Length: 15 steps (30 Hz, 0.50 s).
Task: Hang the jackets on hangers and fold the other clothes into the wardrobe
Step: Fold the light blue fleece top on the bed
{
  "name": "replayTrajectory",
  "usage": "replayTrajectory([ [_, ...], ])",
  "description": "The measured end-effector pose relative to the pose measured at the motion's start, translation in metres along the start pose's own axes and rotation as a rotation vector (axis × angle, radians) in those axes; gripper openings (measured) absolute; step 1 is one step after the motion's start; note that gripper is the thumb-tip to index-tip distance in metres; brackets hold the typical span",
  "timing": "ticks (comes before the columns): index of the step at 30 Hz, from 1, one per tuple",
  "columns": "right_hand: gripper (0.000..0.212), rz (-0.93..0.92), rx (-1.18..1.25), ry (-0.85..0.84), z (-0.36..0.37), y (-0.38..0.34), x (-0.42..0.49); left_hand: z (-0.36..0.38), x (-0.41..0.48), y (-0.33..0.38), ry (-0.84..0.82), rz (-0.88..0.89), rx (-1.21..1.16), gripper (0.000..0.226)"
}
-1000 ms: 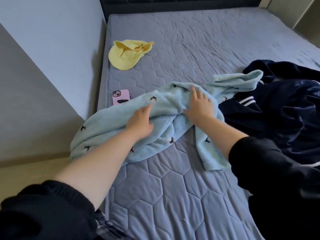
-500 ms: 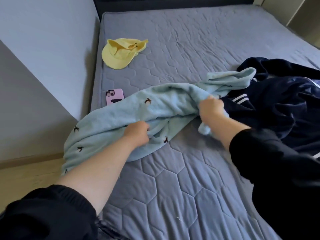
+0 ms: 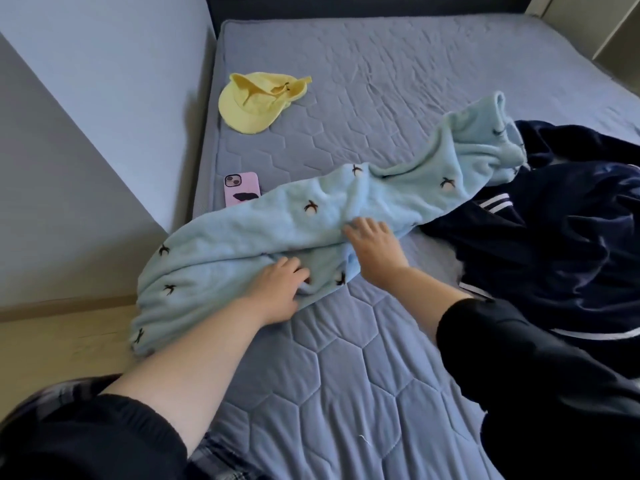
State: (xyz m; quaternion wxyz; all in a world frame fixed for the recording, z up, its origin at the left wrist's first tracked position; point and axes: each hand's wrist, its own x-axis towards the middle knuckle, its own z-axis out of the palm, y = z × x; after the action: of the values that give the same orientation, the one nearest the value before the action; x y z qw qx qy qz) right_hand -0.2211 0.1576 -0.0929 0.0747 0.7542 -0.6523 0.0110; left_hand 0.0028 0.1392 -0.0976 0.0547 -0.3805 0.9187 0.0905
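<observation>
— What is held nearest?
— The fleece (image 3: 277, 223) is gripped at its near hem by the left hand (image 3: 277, 289), with fingers (image 3: 298, 271) curled into a fold. Just beyond, it is pressed by the right hand (image 3: 375, 251), whose fingers are spread flat with nothing held.
— How is it laid?
— It is stretched across the bed (image 3: 346, 393). Its long axis runs from near left, where one end is draped over the edge, to far right, where the other is laid on the jacket (image 3: 571, 237). The draped end is probably better reached by the left hand.
— Beyond it?
— A phone (image 3: 240, 192), then a cap (image 3: 256, 102), are seen.
</observation>
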Motion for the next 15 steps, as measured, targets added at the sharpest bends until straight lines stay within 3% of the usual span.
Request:
replayTrajectory([
  [2,0.052,0.028,-0.013,0.005,0.005,-0.012,0.001,0.008,-0.007,-0.001,0.088,-0.025,-0.022,0.032],
  [5,0.022,0.175,0.0,-0.06,-0.02,-0.011,0.024,0.009,-0.008,-0.001,0.155,-0.108,-0.146,0.025],
  [9,0.015,0.292,0.116,-0.296,-0.05,0.004,0.065,-0.002,-0.005,0.0,0.252,-0.149,-0.289,0.012],
  [11,0.017,0.312,0.241,-0.496,-0.06,0.016,0.077,-0.007,-0.005,-0.001,0.201,-0.127,-0.265,0.01],
  [13,0.023,0.452,0.425,-0.366,-0.059,0.031,0.082,-0.009,-0.008,-0.004,0.086,-0.105,-0.218,0.004],
  [15,0.019,0.639,0.592,-0.03,-0.052,0.037,0.08,-0.002,-0.013,-0.008,0.075,-0.094,-0.263,0.005],
])
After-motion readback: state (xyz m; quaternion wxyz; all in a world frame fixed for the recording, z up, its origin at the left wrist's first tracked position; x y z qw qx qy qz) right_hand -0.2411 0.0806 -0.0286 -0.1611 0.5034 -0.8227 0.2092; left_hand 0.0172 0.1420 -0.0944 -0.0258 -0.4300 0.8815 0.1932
